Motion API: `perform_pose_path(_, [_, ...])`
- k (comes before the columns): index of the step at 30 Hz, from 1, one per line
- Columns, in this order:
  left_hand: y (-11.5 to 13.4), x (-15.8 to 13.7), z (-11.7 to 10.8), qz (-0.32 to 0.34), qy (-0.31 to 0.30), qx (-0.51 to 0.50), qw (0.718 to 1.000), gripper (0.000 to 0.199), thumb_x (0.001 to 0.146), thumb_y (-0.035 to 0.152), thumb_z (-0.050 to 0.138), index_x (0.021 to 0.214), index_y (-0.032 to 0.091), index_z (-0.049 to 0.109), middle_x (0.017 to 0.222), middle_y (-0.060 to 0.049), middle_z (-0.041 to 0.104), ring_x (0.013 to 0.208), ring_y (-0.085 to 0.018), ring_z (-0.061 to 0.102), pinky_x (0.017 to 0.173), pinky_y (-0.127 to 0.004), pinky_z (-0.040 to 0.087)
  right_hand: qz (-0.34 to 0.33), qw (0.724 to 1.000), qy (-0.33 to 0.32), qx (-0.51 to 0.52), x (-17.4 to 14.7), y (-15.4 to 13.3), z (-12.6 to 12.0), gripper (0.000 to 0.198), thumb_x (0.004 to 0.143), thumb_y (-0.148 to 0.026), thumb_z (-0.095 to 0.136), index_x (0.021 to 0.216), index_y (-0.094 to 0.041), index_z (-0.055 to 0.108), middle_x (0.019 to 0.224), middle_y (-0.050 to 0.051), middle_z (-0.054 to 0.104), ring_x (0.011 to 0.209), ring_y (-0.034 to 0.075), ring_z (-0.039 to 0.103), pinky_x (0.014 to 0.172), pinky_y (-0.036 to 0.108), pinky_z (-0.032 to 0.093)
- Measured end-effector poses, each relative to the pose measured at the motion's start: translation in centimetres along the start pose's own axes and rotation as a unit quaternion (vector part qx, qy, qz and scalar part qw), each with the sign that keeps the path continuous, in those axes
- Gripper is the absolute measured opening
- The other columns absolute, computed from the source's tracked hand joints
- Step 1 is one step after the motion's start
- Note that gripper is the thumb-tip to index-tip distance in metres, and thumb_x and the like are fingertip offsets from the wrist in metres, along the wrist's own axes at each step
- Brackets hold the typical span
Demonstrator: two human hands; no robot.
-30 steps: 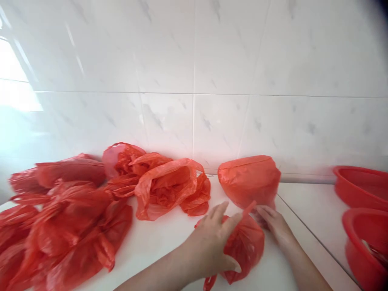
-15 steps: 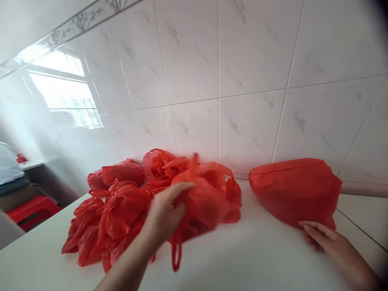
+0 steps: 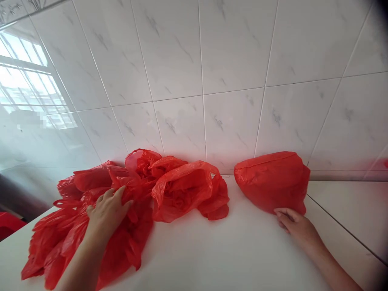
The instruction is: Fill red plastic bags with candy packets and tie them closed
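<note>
My left hand (image 3: 109,209) rests palm down on crumpled red plastic bags (image 3: 60,232) at the left of the white table, its fingers apart. Under and beside its wrist spreads a loose red bag (image 3: 130,242). To the right of that lies another red bag (image 3: 182,194), its mouth gaping. Near the wall on the right, a fuller, smoother red bag (image 3: 273,182) rests on its own. My right hand (image 3: 295,226) pinches this bag's lower front edge between thumb and fingers.
A white tiled wall (image 3: 178,76) rises directly behind the table (image 3: 218,258). A dark seam crosses the tabletop at the right. Part of a red stool (image 3: 9,224) shows beyond the left edge.
My left hand has carried a red bag leftward and down onto the pile, and its fingers have loosened. My right hand stays at the separate bag's edge. The view has shifted right.
</note>
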State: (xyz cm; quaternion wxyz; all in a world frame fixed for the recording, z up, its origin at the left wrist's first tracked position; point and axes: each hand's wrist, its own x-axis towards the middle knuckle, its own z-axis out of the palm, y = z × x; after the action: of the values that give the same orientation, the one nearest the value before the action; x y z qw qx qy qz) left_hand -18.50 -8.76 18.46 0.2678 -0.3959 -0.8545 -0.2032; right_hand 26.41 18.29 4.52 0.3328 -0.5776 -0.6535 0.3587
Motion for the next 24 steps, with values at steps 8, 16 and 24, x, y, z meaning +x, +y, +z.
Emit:
perform_pose_path(8, [10.9,-3.6,1.0,0.338,0.117,-0.212,0.909,0.021,0.086,0.016,0.055,0.105,0.022,0.061,0.109,-0.008,0.062,0.099,-0.019,0.059,0.086,-0.031,0.049,-0.396,0.899,-0.012,-0.185,-5.9,-6.9,10.1,0.057,0.086,-0.037,0.049,0.139,-0.019,0.04,0.146,0.013,0.037,0.134,0.03,0.033,0.105,0.048,0.034])
perform_pose_path(16, [20.6,-7.4,6.4,0.402,-0.223,-0.32,0.828,0.029,0.081,0.01,0.056,0.105,0.023,0.063,0.115,-0.006,0.063,0.102,-0.019,0.059,0.088,-0.033,0.049,-0.376,0.898,-0.112,-0.198,-9.4,-7.4,8.1,0.023,0.08,-0.028,0.063,0.103,-0.024,0.063,0.096,0.005,0.059,0.089,0.021,0.053,0.083,0.037,0.045])
perform_pose_path(24, [19.8,-8.4,10.1,0.338,-0.315,-0.288,0.839,0.061,0.071,0.037,0.072,0.128,0.026,0.053,0.135,-0.012,0.053,0.125,-0.035,0.044,0.104,-0.061,0.027,-0.35,0.912,-0.12,-0.179,-11.5,-3.1,0.5,0.021,0.092,-0.029,0.044,0.076,-0.02,0.054,0.082,0.004,0.054,0.078,0.017,0.052,0.07,0.032,0.047])
